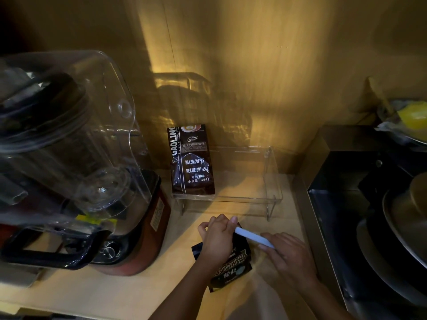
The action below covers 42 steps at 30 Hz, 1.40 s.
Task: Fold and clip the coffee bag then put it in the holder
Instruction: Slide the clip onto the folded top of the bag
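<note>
A black coffee bag (233, 271) with pale lettering lies on the wooden counter near the front. My left hand (217, 239) grips its folded top edge. A long pale blue clip (254, 237) sits across that fold, and my right hand (288, 257) holds the clip's right end. Behind them stands a clear acrylic holder (272, 181) on short legs. Another dark coffee bag (191, 162) marked "BAKED COFFEE" stands upright in the holder's left end.
A large blender (69, 158) with a clear cover and red base fills the left side. A dark metal sink area (346, 204) with stacked pans (404, 227) lies to the right. A wooden wall closes the back.
</note>
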Motion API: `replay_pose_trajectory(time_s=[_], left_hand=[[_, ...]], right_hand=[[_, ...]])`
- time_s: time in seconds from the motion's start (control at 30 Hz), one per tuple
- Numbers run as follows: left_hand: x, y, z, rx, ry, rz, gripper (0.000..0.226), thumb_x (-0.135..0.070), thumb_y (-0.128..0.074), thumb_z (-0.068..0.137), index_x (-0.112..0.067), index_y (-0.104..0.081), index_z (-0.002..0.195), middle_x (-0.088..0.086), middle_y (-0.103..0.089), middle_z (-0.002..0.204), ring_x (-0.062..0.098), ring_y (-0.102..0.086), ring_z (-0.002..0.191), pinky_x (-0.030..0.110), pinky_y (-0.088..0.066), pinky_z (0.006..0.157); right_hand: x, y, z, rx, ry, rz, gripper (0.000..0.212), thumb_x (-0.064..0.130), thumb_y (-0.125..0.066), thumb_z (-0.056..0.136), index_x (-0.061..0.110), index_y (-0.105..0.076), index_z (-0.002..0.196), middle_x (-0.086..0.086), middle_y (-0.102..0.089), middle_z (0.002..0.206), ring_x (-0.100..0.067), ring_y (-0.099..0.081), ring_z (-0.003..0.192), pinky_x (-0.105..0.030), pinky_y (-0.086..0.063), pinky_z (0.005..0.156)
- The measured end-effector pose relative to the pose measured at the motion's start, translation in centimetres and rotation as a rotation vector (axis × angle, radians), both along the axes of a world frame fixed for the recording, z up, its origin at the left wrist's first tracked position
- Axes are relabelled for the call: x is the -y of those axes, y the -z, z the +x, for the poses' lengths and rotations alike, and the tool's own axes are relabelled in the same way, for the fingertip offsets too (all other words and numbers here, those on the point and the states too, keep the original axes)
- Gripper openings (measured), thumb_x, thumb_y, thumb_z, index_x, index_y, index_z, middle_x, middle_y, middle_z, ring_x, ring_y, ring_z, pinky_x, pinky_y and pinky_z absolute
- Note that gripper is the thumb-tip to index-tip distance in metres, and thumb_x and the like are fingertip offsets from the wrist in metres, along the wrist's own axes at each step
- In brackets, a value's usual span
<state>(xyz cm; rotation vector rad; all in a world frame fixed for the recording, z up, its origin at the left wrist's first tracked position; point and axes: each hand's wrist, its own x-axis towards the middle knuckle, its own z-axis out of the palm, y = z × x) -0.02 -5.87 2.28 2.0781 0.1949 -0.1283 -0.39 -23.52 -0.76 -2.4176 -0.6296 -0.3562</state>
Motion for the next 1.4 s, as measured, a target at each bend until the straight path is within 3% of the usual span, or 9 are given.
replay_pose_trajectory(time_s=[0.33, 0.5, 0.63, 0.77, 0.87, 1.03, 1.17, 1.27, 1.4], left_hand=[[-0.2, -0.2, 0.5, -0.075, -0.085, -0.123, 0.035, -0.031, -0.036, 0.096, -0.024, -0.047, 0.063, -0.008, -0.041, 0.068, 0.003, -0.035, 0.079, 0.03, -0.015, 0.078], [-0.5, 0.4, 1.0, 0.035, -0.048, 0.051, 0.033, -0.032, -0.034, 0.096, -0.021, -0.054, 0.072, -0.01, -0.044, 0.069, -0.003, -0.036, 0.079, 0.024, -0.013, 0.073], [-0.8, 0.1, 1.5, 0.05, 0.022, 0.076, 0.031, -0.032, -0.039, 0.095, -0.029, -0.052, 0.066, -0.011, -0.046, 0.073, 0.008, -0.038, 0.086, 0.026, -0.013, 0.067], [-1.4, -0.6, 1.9, -0.012, 0.187, 0.082, 0.018, -0.03, -0.057, 0.086, -0.035, -0.062, 0.069, -0.013, -0.048, 0.081, 0.017, -0.042, 0.094, 0.032, -0.024, 0.08], [-2.5, -0.5, 1.8, -0.077, 0.286, 0.132, 0.016, -0.014, -0.067, 0.078, -0.029, -0.067, 0.083, -0.007, -0.051, 0.09, 0.019, -0.047, 0.099, 0.034, -0.04, 0.088], [-2.7, -0.3, 0.5, 0.033, 0.088, 0.061, 0.035, 0.005, -0.06, 0.076, -0.03, -0.057, 0.07, -0.007, -0.056, 0.074, 0.01, -0.052, 0.076, 0.009, -0.037, 0.062], [-2.4, -0.1, -0.1, 0.103, 0.036, 0.077, 0.04, 0.002, -0.06, 0.077, -0.034, -0.045, 0.067, 0.0, -0.061, 0.079, 0.01, -0.053, 0.075, 0.01, -0.037, 0.06], [-2.3, 0.0, -0.4, 0.214, 0.038, 0.168, 0.025, 0.002, -0.058, 0.079, -0.022, -0.053, 0.072, -0.001, -0.057, 0.081, 0.014, -0.05, 0.078, 0.012, -0.035, 0.062], [-2.5, 0.0, -0.8, 0.299, 0.029, 0.24, 0.017, 0.007, -0.055, 0.079, -0.009, -0.056, 0.072, 0.002, -0.057, 0.079, 0.026, -0.055, 0.089, 0.029, -0.041, 0.075]], right_hand=[[-0.4, -0.3, 0.1, -0.212, 0.1, 0.411, 0.015, 0.026, -0.064, 0.079, 0.015, -0.069, 0.088, -0.003, -0.069, 0.077, -0.007, -0.059, 0.071, -0.021, -0.045, 0.063], [0.3, -1.5, 1.7, -0.721, -0.053, 0.579, 0.016, 0.007, -0.072, 0.071, 0.022, -0.068, 0.071, -0.005, -0.058, 0.084, -0.013, -0.058, 0.059, -0.03, -0.044, 0.051], [1.4, -1.4, 2.1, -1.009, -0.151, 0.355, 0.009, 0.015, -0.076, 0.07, 0.022, -0.069, 0.068, -0.009, -0.057, 0.082, -0.013, -0.057, 0.055, -0.023, -0.039, 0.041], [1.9, -1.3, 2.5, -0.825, -0.105, 0.256, 0.006, 0.013, -0.072, 0.074, 0.018, -0.069, 0.071, -0.009, -0.059, 0.079, -0.025, -0.058, 0.074, -0.037, -0.046, 0.07], [2.2, -1.3, 2.5, -0.667, -0.041, 0.336, 0.004, 0.008, -0.069, 0.075, 0.012, -0.069, 0.074, -0.009, -0.059, 0.082, -0.008, -0.057, 0.078, -0.019, -0.044, 0.072], [2.6, -1.6, 3.1, -0.648, -0.137, 0.104, 0.002, 0.017, -0.067, 0.078, 0.016, -0.069, 0.079, 0.004, -0.058, 0.08, -0.015, -0.059, 0.08, -0.026, -0.045, 0.075], [2.1, -2.1, 3.6, -0.637, -0.181, -0.049, 0.026, 0.021, -0.063, 0.082, 0.024, -0.064, 0.108, 0.001, -0.063, 0.103, -0.014, -0.058, 0.094, -0.033, -0.047, 0.088], [1.9, -2.8, 3.6, -0.614, -0.238, -0.114, 0.052, 0.029, -0.059, 0.084, 0.056, -0.036, 0.122, 0.022, -0.057, 0.101, 0.004, -0.053, 0.083, -0.011, -0.042, 0.071], [1.8, -3.9, 4.2, -0.651, -0.196, -0.158, 0.036, 0.036, -0.061, 0.082, 0.055, -0.043, 0.107, 0.017, -0.057, 0.091, -0.003, -0.055, 0.079, -0.023, -0.048, 0.068]])
